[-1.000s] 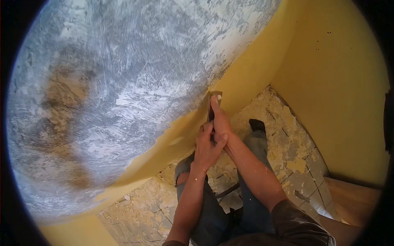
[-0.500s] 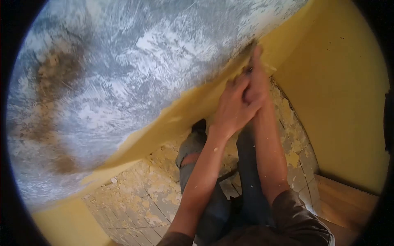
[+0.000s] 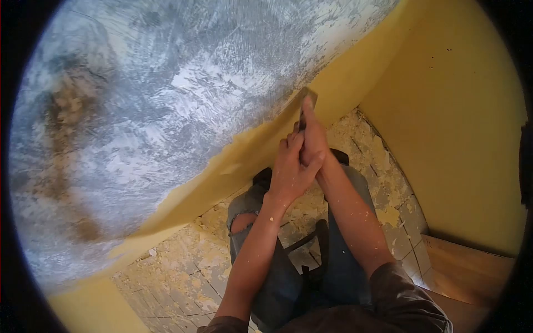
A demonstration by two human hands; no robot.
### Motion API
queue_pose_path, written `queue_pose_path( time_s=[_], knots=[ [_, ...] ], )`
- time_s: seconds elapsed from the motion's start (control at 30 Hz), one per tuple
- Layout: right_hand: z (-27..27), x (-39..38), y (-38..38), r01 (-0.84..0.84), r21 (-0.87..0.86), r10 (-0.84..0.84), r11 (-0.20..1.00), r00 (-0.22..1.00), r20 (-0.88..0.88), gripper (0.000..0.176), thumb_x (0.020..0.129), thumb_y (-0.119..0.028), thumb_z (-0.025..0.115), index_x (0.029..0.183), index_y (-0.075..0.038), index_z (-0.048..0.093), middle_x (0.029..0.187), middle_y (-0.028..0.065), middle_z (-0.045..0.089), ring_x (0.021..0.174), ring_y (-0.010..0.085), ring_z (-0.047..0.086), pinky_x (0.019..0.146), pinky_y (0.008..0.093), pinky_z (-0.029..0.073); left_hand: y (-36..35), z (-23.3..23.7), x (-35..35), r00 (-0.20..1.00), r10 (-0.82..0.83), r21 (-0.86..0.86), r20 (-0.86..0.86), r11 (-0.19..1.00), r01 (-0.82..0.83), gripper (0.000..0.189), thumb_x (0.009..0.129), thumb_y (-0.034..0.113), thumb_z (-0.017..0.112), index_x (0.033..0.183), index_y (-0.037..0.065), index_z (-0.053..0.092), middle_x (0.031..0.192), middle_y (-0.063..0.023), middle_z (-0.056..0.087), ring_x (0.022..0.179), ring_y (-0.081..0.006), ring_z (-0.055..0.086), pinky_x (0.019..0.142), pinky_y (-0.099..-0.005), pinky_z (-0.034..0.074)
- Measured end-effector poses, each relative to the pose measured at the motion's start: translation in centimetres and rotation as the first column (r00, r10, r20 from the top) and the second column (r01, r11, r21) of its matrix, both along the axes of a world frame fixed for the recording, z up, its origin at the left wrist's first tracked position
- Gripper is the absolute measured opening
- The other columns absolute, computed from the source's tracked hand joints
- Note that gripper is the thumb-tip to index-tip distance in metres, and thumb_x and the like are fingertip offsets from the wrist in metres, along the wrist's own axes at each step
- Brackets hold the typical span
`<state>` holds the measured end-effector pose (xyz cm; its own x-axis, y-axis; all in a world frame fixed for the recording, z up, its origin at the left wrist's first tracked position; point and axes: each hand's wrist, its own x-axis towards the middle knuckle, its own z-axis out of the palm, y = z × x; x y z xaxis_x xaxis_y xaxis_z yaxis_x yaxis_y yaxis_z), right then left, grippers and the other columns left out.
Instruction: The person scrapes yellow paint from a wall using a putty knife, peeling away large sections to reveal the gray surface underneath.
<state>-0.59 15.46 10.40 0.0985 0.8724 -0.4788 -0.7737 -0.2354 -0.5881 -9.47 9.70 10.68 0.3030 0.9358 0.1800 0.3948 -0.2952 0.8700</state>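
Gripping a scraper [image 3: 308, 96] (partly hidden), hands [image 3: 302, 147] together, at the yellow paint edge [image 3: 261, 129]

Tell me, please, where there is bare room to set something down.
The brown board beside the plain yellow wall looks bare, and a hand might pass between the forearms. It is crowded where the left hand and right hand meet at the scraper against the patchy wall; flakes litter the floor.

The shirt [image 3: 333, 321] is dark brown, with short sleeves [image 3: 397, 291] reaching into the lower right and lower left of the frame. The jeans [image 3: 277, 288] are faded blue-grey, with a frayed rip across the left knee. The footwear [image 3: 263, 177] looks black. Small pale flecks dot both forearms [image 3: 355, 222].
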Motion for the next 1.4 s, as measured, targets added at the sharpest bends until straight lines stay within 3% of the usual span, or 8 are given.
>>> queue_pose_path(
  time_s=[0.13,0.37,0.43,0.67,0.87,0.97,1.03,1.4],
  knots=[
    [-1.9,-1.1,-1.6,-0.223,-0.084,0.225,0.971,0.974,0.006,0.049,0.093,-0.055,0.065,0.093,-0.006,0.063,0.082,0.0022,0.059,0.066,0.0112,0.052,0.056,0.0303,0.043,-2.1,0.2,-1.9,0.999,0.045,-0.064,-0.015,0.997,-0.046,0.053,0.091,0.029,0.066,0.131,-0.002,0.052,0.117,-0.0217,0.058,0.107,-0.0369,0.054,0.095,-0.0427,0.043],
    [-2.2,-3.4,-1.0,-0.004,-0.034,0.005,0.999,0.999,0.037,0.049,0.093,-0.053,0.066,0.094,-0.004,0.066,0.081,0.0029,0.06,0.06,0.0128,0.05,0.053,0.0308,0.042,-1.9,0.4,-2.8,0.998,0.063,-0.031,-0.001,0.998,-0.063,0.051,0.09,0.026,0.067,0.13,-0.002,0.052,0.111,-0.0214,0.06,0.106,-0.0349,0.056,0.094,-0.0408,0.044],
    [-0.3,-1.5,-0.3,-0.025,-0.021,0.023,0.999,0.996,-0.089,0.049,0.092,-0.053,0.067,0.095,-0.004,0.066,0.078,0.0033,0.06,0.056,0.0134,0.049,0.051,0.0305,0.041,-0.4,1.8,-1.8,0.998,0.018,-0.043,-0.053,0.999,-0.02,0.05,0.089,0.025,0.068,0.129,-0.001,0.054,0.111,-0.0214,0.059,0.108,-0.0338,0.056,0.095,-0.0396,0.044],
    [2.8,3.3,1.8,0.077,0.004,-0.077,0.997,0.995,0.07,0.05,0.092,-0.053,0.067,0.089,-0.003,0.065,0.073,0.0019,0.055,0.055,0.0131,0.046,0.05,0.0309,0.04,2.3,2.4,2.6,0.995,-0.048,-0.043,0.086,0.998,0.052,0.052,0.089,0.029,0.067,0.129,-0.001,0.054,0.112,-0.0212,0.059,0.107,-0.0357,0.056,0.095,-0.0405,0.044],
    [-1.4,1.3,0.1,-0.075,-0.011,0.075,0.997,0.986,0.151,0.059,0.089,-0.056,0.07,0.092,0.003,0.066,0.079,0.0041,0.059,0.065,0.0128,0.051,0.058,0.0302,0.043,-0.8,-0.8,1.6,0.999,0.012,0.024,0.049,1.0,-0.013,0.055,0.094,0.032,0.063,0.132,-0.005,0.049,0.119,-0.0197,0.058,0.11,-0.0321,0.057,0.097,-0.0388,0.043],
    [-3.4,-1.1,-1.2,-0.165,-0.068,0.174,0.984,0.974,0.148,0.04,0.095,-0.047,0.066,0.096,-0.007,0.065,0.083,0.0018,0.062,0.065,0.0122,0.055,0.057,0.0295,0.046,-3.0,-2.3,0.0,0.988,0.082,-0.073,0.129,0.995,-0.073,0.055,0.096,0.033,0.061,0.133,-0.005,0.047,0.12,-0.018,0.059,0.113,-0.0268,0.056,0.098,-0.0383,0.043],
    [-3.3,-2.3,-2.3,-0.118,-0.046,0.126,0.992,0.953,0.275,0.063,0.087,-0.056,0.071,0.102,0.006,0.067,0.087,0.0057,0.063,0.076,0.0158,0.056,0.07,0.0308,0.047,-3.8,-2.5,-1.1,0.982,0.107,-0.209,0.156,0.975,-0.073,0.055,0.097,0.034,0.061,0.134,-0.005,0.047,0.12,-0.0166,0.058,0.113,-0.023,0.054,0.098,-0.0377,0.043],
    [-0.5,1.0,0.2,-0.095,-0.032,0.096,0.995,0.994,0.053,0.051,0.09,-0.05,0.071,0.1,0.0,0.065,0.087,0.0031,0.062,0.075,0.0127,0.056,0.065,0.0294,0.047,-0.2,0.6,0.5,0.999,0.037,0.008,0.02,0.999,-0.038,0.052,0.091,0.03,0.066,0.13,-0.002,0.051,0.113,-0.0201,0.059,0.105,-0.0338,0.056,0.094,-0.0402,0.044]
  ],
)
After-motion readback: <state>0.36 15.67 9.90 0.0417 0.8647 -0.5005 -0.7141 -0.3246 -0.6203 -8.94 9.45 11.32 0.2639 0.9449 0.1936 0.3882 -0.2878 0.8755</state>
